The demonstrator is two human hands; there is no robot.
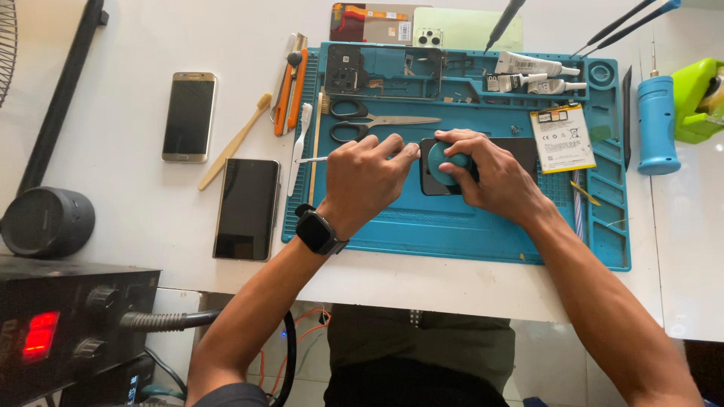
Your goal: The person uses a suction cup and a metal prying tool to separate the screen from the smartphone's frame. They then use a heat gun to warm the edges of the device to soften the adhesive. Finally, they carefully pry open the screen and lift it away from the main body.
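A dark phone (483, 169) lies at frame centre on the blue mat (452, 222), long axis left to right. The right hand (490, 177) grips a teal suction cup (446, 162) stuck on its left end. The left hand (366, 177) pinches a thin metal pry tool (311, 159), tip at the phone's left edge. Right of the phone lies a flat white battery (562, 137) with a yellow edge. Upper right, white tubes (539, 74).

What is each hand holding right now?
Left hand: closed on thin metal tool.
Right hand: closed on round teal suction cup atop dark phone.
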